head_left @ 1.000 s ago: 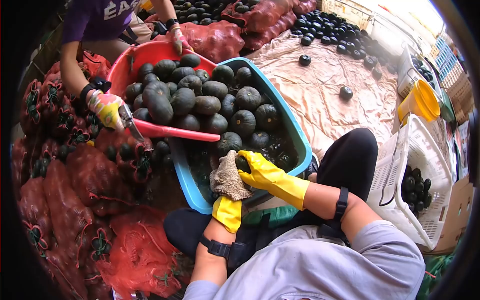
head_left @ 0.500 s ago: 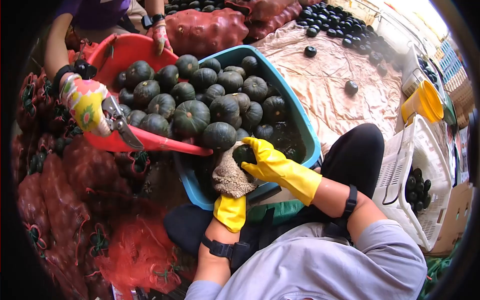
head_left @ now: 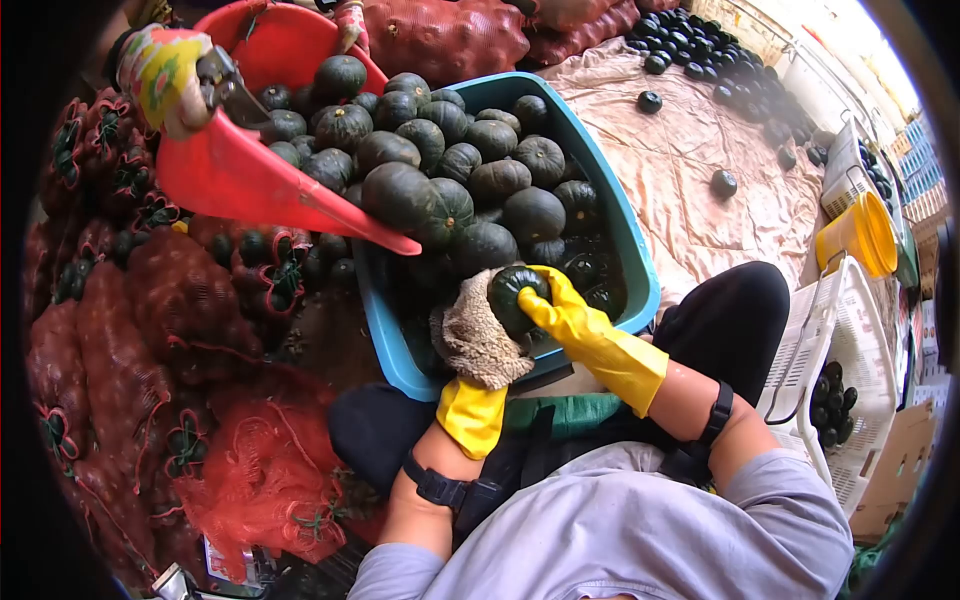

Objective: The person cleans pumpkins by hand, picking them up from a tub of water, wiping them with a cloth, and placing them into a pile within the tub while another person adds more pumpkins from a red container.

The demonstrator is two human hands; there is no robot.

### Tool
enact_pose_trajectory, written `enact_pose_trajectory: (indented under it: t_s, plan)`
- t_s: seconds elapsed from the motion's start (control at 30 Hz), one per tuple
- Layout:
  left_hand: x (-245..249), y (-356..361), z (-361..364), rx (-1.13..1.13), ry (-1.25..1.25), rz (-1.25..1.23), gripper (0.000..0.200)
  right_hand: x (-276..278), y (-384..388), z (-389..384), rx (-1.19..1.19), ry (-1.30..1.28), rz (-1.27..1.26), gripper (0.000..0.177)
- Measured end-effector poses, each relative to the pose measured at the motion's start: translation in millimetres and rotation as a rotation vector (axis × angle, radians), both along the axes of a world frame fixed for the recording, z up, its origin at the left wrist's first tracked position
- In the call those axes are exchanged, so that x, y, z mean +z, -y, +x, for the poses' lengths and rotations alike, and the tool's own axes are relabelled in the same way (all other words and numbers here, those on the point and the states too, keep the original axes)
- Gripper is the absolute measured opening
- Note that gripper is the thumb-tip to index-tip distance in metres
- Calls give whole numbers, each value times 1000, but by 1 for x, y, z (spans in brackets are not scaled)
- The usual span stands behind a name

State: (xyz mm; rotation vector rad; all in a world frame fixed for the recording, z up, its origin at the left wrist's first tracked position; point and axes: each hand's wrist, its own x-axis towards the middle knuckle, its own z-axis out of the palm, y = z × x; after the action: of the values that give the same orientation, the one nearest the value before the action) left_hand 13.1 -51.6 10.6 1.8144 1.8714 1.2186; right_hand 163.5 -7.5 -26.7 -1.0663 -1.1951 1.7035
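My right hand [head_left: 565,310], in a yellow rubber glove, grips a wet dark green squash [head_left: 516,298] over the near edge of the blue tub [head_left: 640,255]. A beige cloth [head_left: 478,335] covers my left hand [head_left: 472,400] and presses against the squash's left side; its fingers are hidden beneath the cloth. Several squashes [head_left: 400,195] fill the tub, which has dark water at its right. A co-worker's flower-patterned glove [head_left: 165,80] holds the raised red basin [head_left: 230,180], its lip over the tub's left side, with more squashes in it.
Red net sacks [head_left: 170,320] lie at the left and top. At the right stand a yellow bucket [head_left: 858,238] and a white crate [head_left: 870,400] holding small dark squashes. More squashes lie on a pale cloth sheet [head_left: 690,150] at the upper right.
The co-worker's basin is tilted further, and squashes have shifted from it into the tub. The squash in my right hand has turned and shows more fully. The whole view has shifted slightly.
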Motion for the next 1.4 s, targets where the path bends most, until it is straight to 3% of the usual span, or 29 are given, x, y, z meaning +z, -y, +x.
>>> enact_pose_trajectory:
  t_s: [0.03, 0.1, 0.23, 0.33, 0.4, 0.47, 0.5, 0.53, 0.6, 0.63, 0.67, 0.73, 0.83, 0.87, 0.97, 1.0, 1.03, 1.07, 1.13, 1.17, 1.2, 1.23, 1.27, 1.33, 1.37, 1.4]
  plan:
    - [0, -7, -5, -82, 64, 45, 78, 18, -11, 11, 137, 489, 369, 65]
    - [6, -12, -20, -153, 97, -33, 78, 50, -2, 7, 226, 442, 186, 75]
    - [21, -21, -39, -261, 92, -195, 78, 27, -3, 4, 229, 245, 43, 78]
    - [19, -21, -32, -65, -135, -370, 73, 18, 9, 0, 112, -293, -53, 73]
    - [12, -17, -18, -28, -106, -298, 63, 34, 9, 11, 60, -265, -208, 74]
    - [-13, -16, -19, -150, 125, -221, 53, 67, 9, 27, -23, -149, -286, 76]
    - [-24, -16, -18, -169, 70, -309, 55, 83, 13, 44, -114, -99, -261, 75]
    - [-29, -22, -24, -306, -222, -21, 51, 98, 16, 61, -203, -45, -237, 74]
    - [-43, -29, -18, -371, -122, 137, 33, 96, 19, 127, -310, -302, -78, 65]
    - [-37, -30, -16, -397, -116, 76, 36, 109, 23, 157, -441, -361, 96, 58]
    - [-28, -32, -17, -426, -109, 15, 39, 92, 27, 216, -649, -392, 85, 51]
    - [-42, -40, -22, -486, 432, -291, 47, 97, 37, 317, -897, -513, 229, 52]
    - [-67, -45, -27, -459, 938, -588, 61, 54, 75, 559, -1328, -971, 404, 66]
    - [-60, -30, -23, -429, 455, -421, 63, 55, 86, 600, -1457, -986, 453, 63]
    - [-61, -20, -21, -377, 177, -270, 64, 67, 74, 541, -1372, -781, 443, 56]
    - [-56, -16, -21, -381, 274, -294, 60, 74, 63, 491, -1261, -688, 420, 53]
    - [-55, -19, -26, -443, 848, -462, 50, 81, 50, 435, -1144, -595, 399, 51]
    - [-55, -22, -31, -363, 1431, -593, 46, 87, 38, 376, -1012, -484, 380, 49]
    - [-47, -25, -44, -141, 2011, -676, 45, 98, 22, 275, -752, -225, 392, 44]
    - [-26, -18, -41, -12, 2090, -585, 44, 103, 18, 230, -627, -21, 447, 42]
    - [-22, -7, -39, -288, 1413, -466, 42, 129, 21, 175, -686, 362, 387, 44]
    - [-18, 4, -38, -310, 749, -255, 39, 116, 7, 159, -555, 708, 793, 43]
    - [-33, 2, -45, -301, 919, -272, 38, 138, 12, 134, -400, 681, 584, 42]
    - [-29, -5, -51, -269, 1530, -466, 37, 137, -2, 111, 3, 681, 372, 45]
    - [-28, -8, -54, -174, 1822, -546, 37, 117, -15, 100, 108, 971, 557, 50]
    - [-12, -6, -49, -131, 1968, -620, 37, 92, -31, 87, 207, 1077, 586, 55]
